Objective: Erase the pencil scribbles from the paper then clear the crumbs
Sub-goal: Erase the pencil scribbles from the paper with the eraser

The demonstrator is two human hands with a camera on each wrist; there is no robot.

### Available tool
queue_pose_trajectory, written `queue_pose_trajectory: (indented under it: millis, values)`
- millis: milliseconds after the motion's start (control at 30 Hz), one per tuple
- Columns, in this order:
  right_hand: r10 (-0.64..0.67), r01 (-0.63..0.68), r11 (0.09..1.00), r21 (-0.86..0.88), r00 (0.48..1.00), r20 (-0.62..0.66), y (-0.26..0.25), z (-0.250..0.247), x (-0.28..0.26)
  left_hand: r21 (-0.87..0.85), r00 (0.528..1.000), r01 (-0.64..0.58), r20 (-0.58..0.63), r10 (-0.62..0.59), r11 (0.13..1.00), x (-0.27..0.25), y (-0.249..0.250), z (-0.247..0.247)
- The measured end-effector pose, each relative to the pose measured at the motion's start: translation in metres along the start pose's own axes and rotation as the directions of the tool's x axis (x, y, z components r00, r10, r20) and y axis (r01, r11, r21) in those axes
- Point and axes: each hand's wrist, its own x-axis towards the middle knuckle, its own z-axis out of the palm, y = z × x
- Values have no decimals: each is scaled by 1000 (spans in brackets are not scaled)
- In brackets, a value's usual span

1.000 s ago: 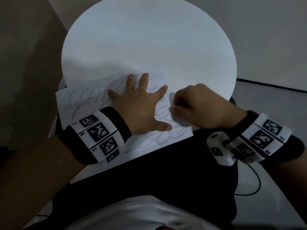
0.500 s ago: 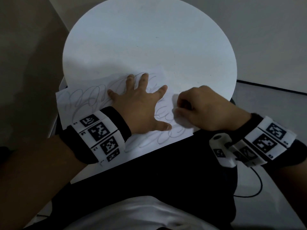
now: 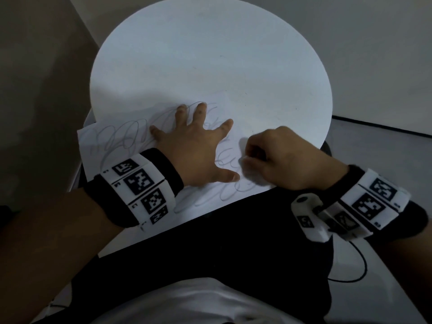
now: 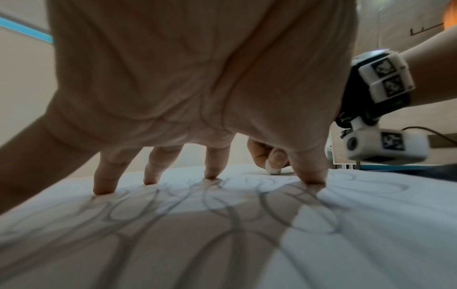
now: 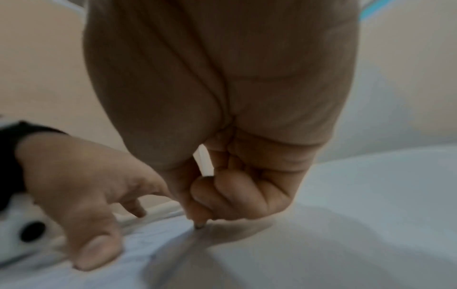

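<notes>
While my left hand (image 3: pixel 196 150) presses flat with spread fingers on the paper (image 3: pixel 131 146) at the table's (image 3: pixel 210 54) near edge, my right hand (image 3: pixel 275 160) pinches a small eraser (image 4: pixel 273 171) against the scribbles (image 3: pixel 224 160).

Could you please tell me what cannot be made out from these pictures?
- Eraser: only a small tip shows in both wrist views; the right hand hides the rest.
- Crumbs: none discernible; head view dim, right wrist view blurred.
- Scribbles beneath the left hand: covered on the paper.
</notes>
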Motion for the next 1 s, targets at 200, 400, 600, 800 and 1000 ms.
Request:
queue_pose_trajectory:
  millis: [200,400,600,800,1000]
  values:
    - [-26,26,1000,0,999,24,-3,4,-2,-4,1000,4,1,-4,1000,0,0,-1]
    - [-11,11,1000,-26,1000,-9,0,0,-2,-3,1000,9,-7,-9,1000,0,-1,0]
    - [11,-11,999,-30,1000,-24,3,-3,0,-3,1000,13,-7,-13,1000,2,-1,0]
    - [5,-5,1000,6,1000,-15,2,-3,2,3,1000,16,-6,-16,1000,3,-1,-1]
    - [-75,76,997,-13,997,33,-10,5,0,28,1000,9,-6,-9,1000,2,-3,1]
